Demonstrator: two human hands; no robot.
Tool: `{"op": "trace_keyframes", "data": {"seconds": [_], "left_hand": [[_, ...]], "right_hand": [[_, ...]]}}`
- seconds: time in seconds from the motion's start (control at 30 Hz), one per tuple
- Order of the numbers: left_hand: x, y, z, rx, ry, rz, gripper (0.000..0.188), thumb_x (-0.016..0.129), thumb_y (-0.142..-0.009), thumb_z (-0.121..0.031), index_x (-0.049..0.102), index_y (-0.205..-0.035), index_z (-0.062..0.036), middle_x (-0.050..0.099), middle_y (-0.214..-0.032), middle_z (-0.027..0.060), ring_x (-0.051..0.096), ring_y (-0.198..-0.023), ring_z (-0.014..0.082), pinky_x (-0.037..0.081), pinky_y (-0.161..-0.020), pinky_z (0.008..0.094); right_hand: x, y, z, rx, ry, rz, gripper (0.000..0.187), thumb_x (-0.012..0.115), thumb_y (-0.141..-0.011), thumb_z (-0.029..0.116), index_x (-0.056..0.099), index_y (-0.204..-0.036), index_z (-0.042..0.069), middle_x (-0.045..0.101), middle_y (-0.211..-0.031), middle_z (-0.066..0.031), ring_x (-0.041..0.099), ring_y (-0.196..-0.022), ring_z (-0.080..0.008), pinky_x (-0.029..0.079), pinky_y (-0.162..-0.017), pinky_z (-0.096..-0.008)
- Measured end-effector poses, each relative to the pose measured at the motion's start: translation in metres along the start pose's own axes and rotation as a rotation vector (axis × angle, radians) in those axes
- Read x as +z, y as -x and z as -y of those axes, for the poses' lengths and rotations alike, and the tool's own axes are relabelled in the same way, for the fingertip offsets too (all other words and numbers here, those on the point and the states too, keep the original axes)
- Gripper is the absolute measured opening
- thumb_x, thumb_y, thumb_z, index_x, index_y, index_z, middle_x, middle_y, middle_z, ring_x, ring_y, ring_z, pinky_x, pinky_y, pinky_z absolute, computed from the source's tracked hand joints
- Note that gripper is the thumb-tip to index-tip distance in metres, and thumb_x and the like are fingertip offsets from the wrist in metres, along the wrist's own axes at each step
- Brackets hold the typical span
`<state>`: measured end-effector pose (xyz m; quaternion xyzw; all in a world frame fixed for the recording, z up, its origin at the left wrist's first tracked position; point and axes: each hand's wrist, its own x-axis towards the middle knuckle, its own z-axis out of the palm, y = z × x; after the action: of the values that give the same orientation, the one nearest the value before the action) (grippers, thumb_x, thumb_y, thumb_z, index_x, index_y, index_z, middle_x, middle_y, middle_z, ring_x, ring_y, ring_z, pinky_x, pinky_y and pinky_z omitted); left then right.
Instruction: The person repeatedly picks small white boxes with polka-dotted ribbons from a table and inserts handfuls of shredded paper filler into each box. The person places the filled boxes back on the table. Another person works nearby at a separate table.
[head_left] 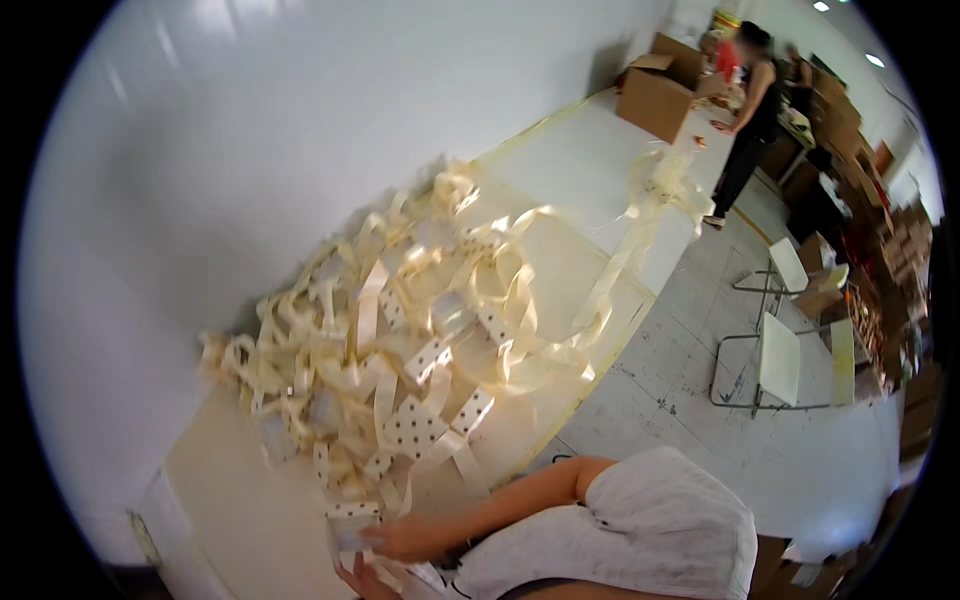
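A big heap of cream paper strips (400,330), some punched with dark dots, lies on a long pale table (230,500) against a white wall. My right hand (400,540) reaches in from the lower right on a bare forearm with a white sleeve. Its fingers are closed on a small pale card (352,528) at the near end of the heap. My left hand (358,582) shows only partly at the bottom edge, just under the right hand and touching loose strip ends (390,575). Its grip is hidden.
Strips trail off the table edge (600,300) toward the floor. Open cardboard boxes (655,95) stand at the table's far end, where another person (748,120) stands. Folding chairs (785,360) stand on the grey floor to the right. More boxes are stacked along the far right.
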<state>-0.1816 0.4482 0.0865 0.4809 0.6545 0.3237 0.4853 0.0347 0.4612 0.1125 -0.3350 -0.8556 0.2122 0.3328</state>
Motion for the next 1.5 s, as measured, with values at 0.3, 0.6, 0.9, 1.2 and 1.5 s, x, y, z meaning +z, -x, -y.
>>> {"op": "trace_keyframes", "data": {"seconds": [0.3,0.6,0.9,1.2,1.5], "left_hand": [[-0.144,-0.062,0.071,0.044,-0.562,-0.192,0.033,0.052,-0.073,-0.009,0.05,-0.105,0.0014,0.055,-0.101,0.0171,0.055,-0.091,0.0307,0.044,-0.076,0.0358],[-0.168,-0.119,0.051,-0.4,-1.197,-0.183,0.025,0.044,-0.077,-0.021,0.057,-0.094,-0.0067,0.057,-0.101,0.016,0.054,-0.095,0.0344,0.042,-0.078,0.0465],[-0.122,-0.16,0.075,-0.127,-0.841,-0.241,0.031,0.054,-0.075,-0.022,0.051,-0.104,-0.0089,0.057,-0.097,0.0161,0.054,-0.09,0.0349,0.044,-0.075,0.0453],[-0.044,-0.027,-0.003,0.377,-0.207,-0.399,0.032,0.052,-0.07,0.004,0.049,-0.101,-0.0022,0.051,-0.098,0.0112,0.048,-0.093,0.0227,0.038,-0.082,0.0314],[0.008,0.026,-0.054,0.258,0.414,0.305,0.103,0.078,-0.055,-0.035,0.014,-0.131,-0.0087,0.025,-0.131,0.0122,0.031,-0.119,0.0247,0.028,-0.095,0.0383]], "right_hand": [[-0.032,0.096,-0.085,0.663,0.323,-0.238,0.04,0.064,-0.063,0.008,0.054,-0.102,0.008,0.046,-0.113,-0.014,0.042,-0.106,-0.0316,0.035,-0.086,-0.0417],[-0.044,0.06,-0.08,0.791,0.594,-0.038,0.089,0.078,-0.049,0.032,0.035,-0.126,0.022,0.027,-0.132,-0.0122,0.02,-0.125,-0.0324,0.018,-0.095,-0.0578],[-0.072,0.011,-0.115,0.574,0.641,0.554,0.087,0.075,-0.05,0.018,0.033,-0.126,0.025,0.036,-0.121,-0.0111,0.032,-0.117,-0.0271,0.024,-0.094,-0.0541],[-0.139,-0.02,-0.023,0.527,0.09,-0.061,0.092,0.078,-0.047,0.022,0.032,-0.126,0.011,0.038,-0.117,-0.012,0.039,-0.11,-0.0266,0.033,-0.09,-0.0407],[-0.006,0.007,-0.013,0.576,-1.913,-0.285,0.084,0.068,-0.064,0.014,0.019,-0.132,0.01,0.036,-0.125,-0.007,0.04,-0.112,-0.0197,0.038,-0.089,-0.0379]]}}
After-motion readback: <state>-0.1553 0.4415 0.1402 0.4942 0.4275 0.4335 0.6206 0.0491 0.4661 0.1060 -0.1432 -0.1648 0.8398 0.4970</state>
